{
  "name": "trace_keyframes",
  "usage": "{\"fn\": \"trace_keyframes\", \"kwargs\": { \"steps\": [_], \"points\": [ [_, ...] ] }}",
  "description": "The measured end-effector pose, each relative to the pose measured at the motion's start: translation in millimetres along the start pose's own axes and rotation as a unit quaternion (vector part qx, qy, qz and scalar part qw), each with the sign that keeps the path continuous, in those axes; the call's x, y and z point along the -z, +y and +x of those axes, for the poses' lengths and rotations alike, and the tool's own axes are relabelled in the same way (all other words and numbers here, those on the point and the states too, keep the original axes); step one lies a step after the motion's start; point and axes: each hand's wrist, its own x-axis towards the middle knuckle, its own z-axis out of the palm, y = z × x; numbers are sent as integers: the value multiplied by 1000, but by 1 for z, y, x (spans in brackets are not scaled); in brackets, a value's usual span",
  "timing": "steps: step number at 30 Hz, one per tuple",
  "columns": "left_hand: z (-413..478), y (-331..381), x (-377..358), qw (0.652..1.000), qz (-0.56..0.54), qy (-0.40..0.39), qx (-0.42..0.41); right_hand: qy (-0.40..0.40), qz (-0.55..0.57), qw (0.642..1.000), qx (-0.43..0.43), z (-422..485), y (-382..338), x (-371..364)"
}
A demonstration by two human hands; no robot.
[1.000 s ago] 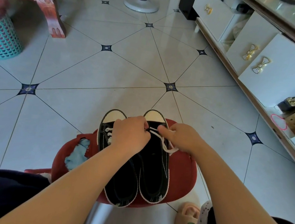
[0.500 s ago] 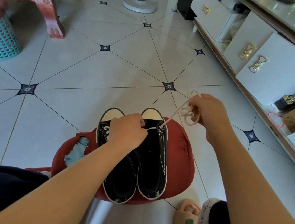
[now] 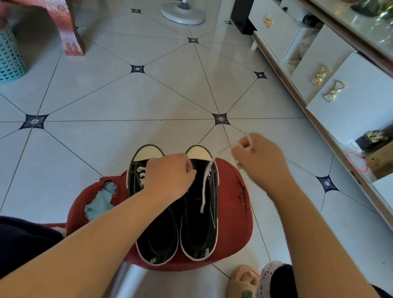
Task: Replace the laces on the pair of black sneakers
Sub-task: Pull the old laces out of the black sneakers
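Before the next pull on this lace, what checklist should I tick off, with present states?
1. Left-side sneaker and right-side sneaker seated on the red stool: ok.
2. Left hand holding the right-side sneaker near its toe: ok.
3. Right hand pinching the lace: ok, though blurred.
4. Lace fully out of the right-side sneaker: cannot tell; a strand lies along it.
5. Left-side sneaker unlaced: not ok; white threaded lace in place.

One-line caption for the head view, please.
Left hand steadies black sneakers on a red stool; right hand holds up a white lace.
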Motion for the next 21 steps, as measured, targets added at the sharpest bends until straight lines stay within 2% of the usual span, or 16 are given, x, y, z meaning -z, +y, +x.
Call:
{"fn": "trace_keyframes", "kwargs": {
  "steps": [3,6,14,19,21],
  "points": [
    [-1,-1,10,999,-6,35,-1,-97,-40,993,61,-6,2,-25],
    [-1,-8,26,998,-27,57,19,-184,-90,976,69,-7,2,-32],
    [-9,-44,49,996,-31,-13,80,-70,-119,989,49,-10,-5,-10],
    [-16,-62,52,991,-62,-66,95,-68,-133,986,72,-20,-15,-10],
    [-21,-65,51,990,-79,-79,89,-90,-112,987,75,-28,-21,-14]
  ]
}}
